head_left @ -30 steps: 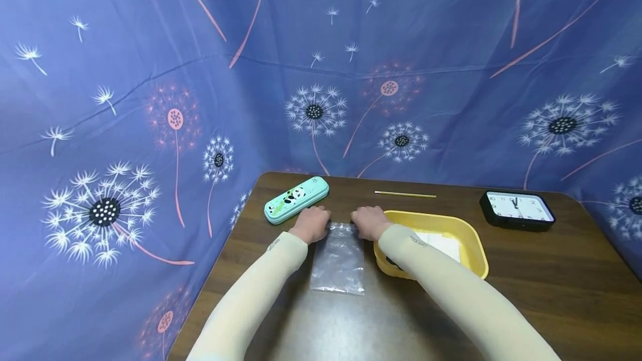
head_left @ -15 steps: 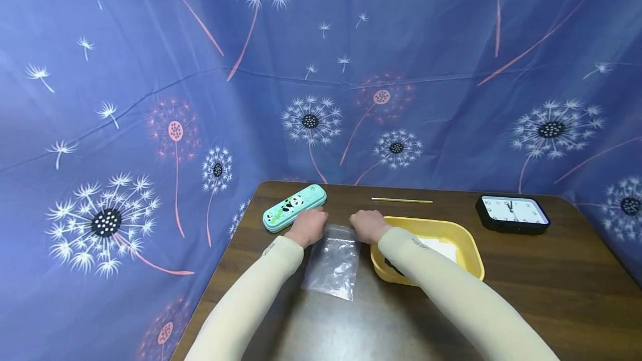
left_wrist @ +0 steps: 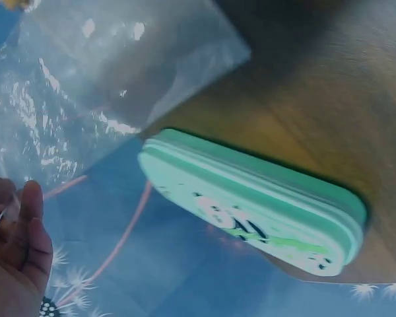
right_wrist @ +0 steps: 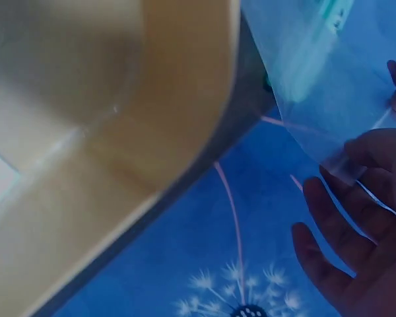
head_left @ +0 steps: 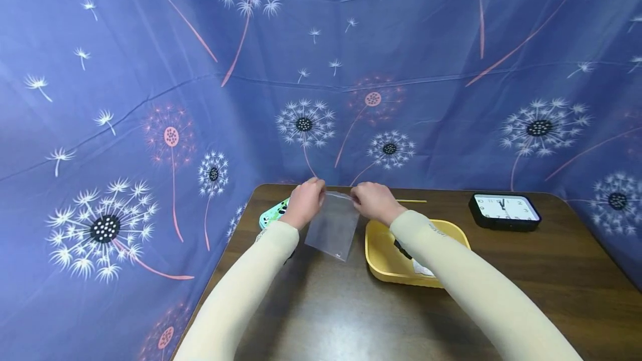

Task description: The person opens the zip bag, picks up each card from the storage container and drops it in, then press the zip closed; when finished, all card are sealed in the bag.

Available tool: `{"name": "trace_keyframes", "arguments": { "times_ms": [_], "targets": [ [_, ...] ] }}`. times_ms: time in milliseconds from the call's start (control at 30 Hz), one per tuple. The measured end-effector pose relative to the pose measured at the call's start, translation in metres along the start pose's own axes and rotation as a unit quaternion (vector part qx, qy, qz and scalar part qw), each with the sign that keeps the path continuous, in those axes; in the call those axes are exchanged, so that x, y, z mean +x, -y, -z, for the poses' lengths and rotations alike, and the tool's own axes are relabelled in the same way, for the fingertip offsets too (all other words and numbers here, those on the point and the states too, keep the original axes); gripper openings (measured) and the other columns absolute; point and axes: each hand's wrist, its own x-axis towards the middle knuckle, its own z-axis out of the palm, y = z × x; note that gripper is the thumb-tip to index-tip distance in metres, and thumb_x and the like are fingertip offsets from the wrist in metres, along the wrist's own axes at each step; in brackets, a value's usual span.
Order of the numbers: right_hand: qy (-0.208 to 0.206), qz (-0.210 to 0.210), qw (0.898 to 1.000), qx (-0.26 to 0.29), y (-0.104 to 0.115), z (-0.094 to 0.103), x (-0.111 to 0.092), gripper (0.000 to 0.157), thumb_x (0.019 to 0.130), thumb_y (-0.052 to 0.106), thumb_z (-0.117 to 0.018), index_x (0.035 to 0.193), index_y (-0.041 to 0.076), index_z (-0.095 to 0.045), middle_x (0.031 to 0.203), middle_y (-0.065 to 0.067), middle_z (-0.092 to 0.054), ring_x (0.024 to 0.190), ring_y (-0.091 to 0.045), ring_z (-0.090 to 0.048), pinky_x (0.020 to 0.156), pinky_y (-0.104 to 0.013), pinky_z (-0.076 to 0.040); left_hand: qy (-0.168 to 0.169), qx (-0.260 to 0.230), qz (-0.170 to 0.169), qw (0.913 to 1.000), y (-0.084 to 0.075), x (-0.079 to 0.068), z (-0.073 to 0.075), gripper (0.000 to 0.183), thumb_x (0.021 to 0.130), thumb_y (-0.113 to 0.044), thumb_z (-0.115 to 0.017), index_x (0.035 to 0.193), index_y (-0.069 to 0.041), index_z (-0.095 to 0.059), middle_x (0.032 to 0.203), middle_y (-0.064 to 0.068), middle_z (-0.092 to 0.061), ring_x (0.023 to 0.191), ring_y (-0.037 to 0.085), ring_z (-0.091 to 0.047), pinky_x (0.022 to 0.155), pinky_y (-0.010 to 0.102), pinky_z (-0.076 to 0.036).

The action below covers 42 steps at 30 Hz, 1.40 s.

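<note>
Left grip (head_left: 304,203) and right grip (head_left: 374,203) pinch a clear bag (head_left: 332,228) by its top.

From the head camera, the left hand (head_left: 304,204) hides the two o'clock end of the green case (head_left: 272,214). The right hand (head_left: 376,203) covers the nine o'clock end of the thin yellow stick (head_left: 414,201). The right sleeve (head_left: 466,277) hides the four o'clock side of the yellow tub (head_left: 393,278) and some of the white thing (head_left: 422,269) inside. A black bit (head_left: 402,249) by the sleeve shows too little to tell. In the left wrist view, the see-through bag (left_wrist: 92,82) gets cut off toward eleven o'clock.
</note>
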Motion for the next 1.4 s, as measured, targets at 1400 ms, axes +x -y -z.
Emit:
{"name": "trace_keyframes", "arguments": {
  "times_ms": [1400],
  "targets": [
    [-0.086, -0.079, 0.979, 0.169, 0.047, 0.019, -0.067, 0.022, 0.105, 0.032, -0.062, 0.102, 0.017, -0.077, 0.079, 0.012, -0.067, 0.062, -0.004, -0.058, 0.06, -0.033, -0.051, -0.091, -0.228, -0.09, 0.9653, -0.039, -0.015, 0.029, 0.017, 0.092, 0.006, -0.065, 0.1, -0.008, -0.072, 0.104, 0.002, -0.067, 0.092, 0.017, -0.065, 0.08, 0.031, -0.052]
  ]
}}
